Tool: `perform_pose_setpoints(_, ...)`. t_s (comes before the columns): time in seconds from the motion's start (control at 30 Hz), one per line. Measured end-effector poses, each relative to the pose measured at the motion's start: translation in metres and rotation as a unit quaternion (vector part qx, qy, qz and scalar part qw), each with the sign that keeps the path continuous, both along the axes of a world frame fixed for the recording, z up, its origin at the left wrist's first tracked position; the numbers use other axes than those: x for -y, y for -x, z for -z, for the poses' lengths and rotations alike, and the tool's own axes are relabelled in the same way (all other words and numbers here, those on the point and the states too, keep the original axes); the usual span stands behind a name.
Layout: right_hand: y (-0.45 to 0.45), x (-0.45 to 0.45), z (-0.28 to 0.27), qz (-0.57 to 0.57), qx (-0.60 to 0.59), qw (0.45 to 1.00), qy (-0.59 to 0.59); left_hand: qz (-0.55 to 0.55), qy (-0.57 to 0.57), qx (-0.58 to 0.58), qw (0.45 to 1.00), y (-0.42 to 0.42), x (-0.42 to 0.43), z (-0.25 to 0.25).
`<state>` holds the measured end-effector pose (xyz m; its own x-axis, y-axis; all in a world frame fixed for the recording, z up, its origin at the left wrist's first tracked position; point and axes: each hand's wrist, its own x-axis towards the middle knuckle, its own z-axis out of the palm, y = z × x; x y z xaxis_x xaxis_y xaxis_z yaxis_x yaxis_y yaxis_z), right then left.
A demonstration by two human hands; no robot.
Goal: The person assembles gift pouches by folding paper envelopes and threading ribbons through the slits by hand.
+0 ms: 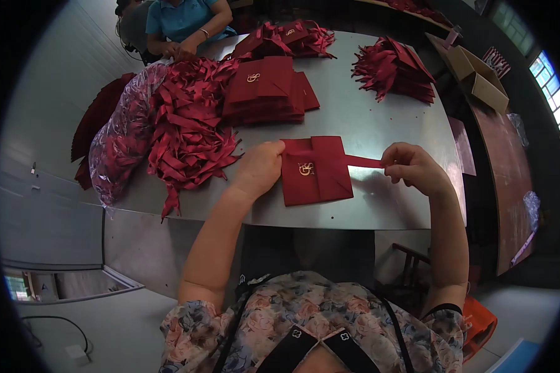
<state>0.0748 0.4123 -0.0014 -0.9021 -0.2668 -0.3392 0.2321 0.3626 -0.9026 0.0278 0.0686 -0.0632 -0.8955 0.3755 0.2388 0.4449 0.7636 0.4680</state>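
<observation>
A dark red folded paper bag (pixel 300 183) with a gold logo lies before me near the table's front edge. My left hand (pixel 260 166) grips its left edge, fingers closed and partly hidden. From the bag's right side a red ribbon (pixel 364 161) stretches out, its far end pinched between thumb and fingers of my right hand (pixel 414 166). Just beyond the bag sits a stack of similar red bags (pixel 261 90). To the left of my left hand spreads a heap of loose red ribbons (pixel 190 124).
A clear plastic bag (pixel 127 133) of red ribbons slumps over the table's left side. Ribboned red bags (pixel 401 68) are piled at the back right. Across the metal table (pixel 392 211) a person in blue (pixel 186 25) handles ribbons. An open cardboard box (pixel 479 78) stands at right.
</observation>
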Motion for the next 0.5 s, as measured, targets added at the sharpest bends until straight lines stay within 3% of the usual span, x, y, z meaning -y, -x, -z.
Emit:
perform_pose_setpoints(0.07, -0.001, -0.016, 0.019, -0.035, -0.057, 0.996, 0.059, 0.005, -0.008, -0.020, 1.000, 0.009, 0.007, 0.008)
perform_pose_setpoints(0.13, -0.008, -0.020, 0.008, -0.009, -0.042, 0.998, 0.049, 0.015, -0.179, 0.137, 0.974, 0.017, 0.023, 0.020)
perform_pose_setpoints(0.27, -0.014, -0.038, 0.002, 0.026, -0.050, 0.998, -0.029, 0.033, -0.168, 0.146, 0.974, 0.018, 0.032, 0.018)
perform_pose_setpoints(0.4, -0.018, -0.049, 0.004, 0.023, -0.065, 0.998, -0.006, 0.070, -0.137, 0.171, 0.973, 0.020, 0.037, 0.017)
perform_pose_setpoints(0.5, -0.018, -0.048, -0.001, 0.030, -0.143, 0.989, -0.017, 0.080, -0.111, 0.183, 0.974, 0.022, 0.042, 0.016)
